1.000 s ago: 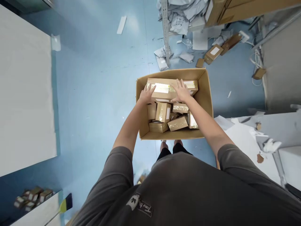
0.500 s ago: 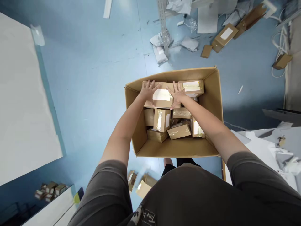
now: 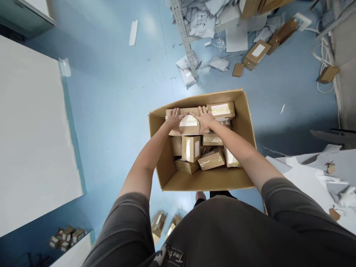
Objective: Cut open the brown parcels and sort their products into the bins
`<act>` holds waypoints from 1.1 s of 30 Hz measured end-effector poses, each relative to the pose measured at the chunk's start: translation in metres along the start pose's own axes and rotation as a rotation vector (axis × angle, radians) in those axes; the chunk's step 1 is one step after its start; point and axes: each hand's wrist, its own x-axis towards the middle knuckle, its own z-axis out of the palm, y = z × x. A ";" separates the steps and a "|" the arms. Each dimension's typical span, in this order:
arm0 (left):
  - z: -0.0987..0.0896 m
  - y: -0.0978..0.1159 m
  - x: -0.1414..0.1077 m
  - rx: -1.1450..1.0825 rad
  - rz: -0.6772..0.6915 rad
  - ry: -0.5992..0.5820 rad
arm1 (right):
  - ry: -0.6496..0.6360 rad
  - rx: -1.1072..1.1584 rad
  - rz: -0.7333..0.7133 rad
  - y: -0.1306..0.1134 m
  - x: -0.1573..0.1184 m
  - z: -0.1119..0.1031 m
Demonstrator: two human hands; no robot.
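Both your left hand [image 3: 174, 121] and your right hand [image 3: 205, 119] lie spread on one long labelled box [image 3: 189, 121], thumbs angled toward each other; you cannot tell whether they press or grip. That box sits inside the open carton [image 3: 180, 183], along its far wall toward the left corner. Judging by how things lie, the long box is already in, but your hands are not yet off it and the carton's top is not yet closed. Besides the long box, count seven smaller boxes [image 3: 191, 149] showing well in the carton; others beneath are too hidden to count. Beyond the carton's far right corner, one labelled parcel box [image 3: 257, 53] and one small brown box [image 3: 238, 70] lie on the floor [image 3: 116, 111].
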 end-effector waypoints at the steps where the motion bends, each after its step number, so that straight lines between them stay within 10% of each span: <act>1: 0.000 0.003 -0.006 0.007 -0.003 0.015 | 0.033 0.004 -0.019 -0.002 -0.006 0.001; 13: -0.004 0.032 -0.110 0.028 -0.028 0.173 | 0.184 -0.054 -0.058 -0.069 -0.092 -0.040; 22: -0.059 0.089 -0.200 0.163 0.140 0.399 | 0.358 -0.165 0.134 -0.127 -0.239 -0.085; 27: -0.105 0.168 -0.234 0.320 0.367 0.491 | 0.510 -0.175 0.370 -0.157 -0.368 -0.074; 33: -0.130 0.342 -0.253 0.517 0.664 0.516 | 0.678 -0.110 0.717 -0.174 -0.542 0.006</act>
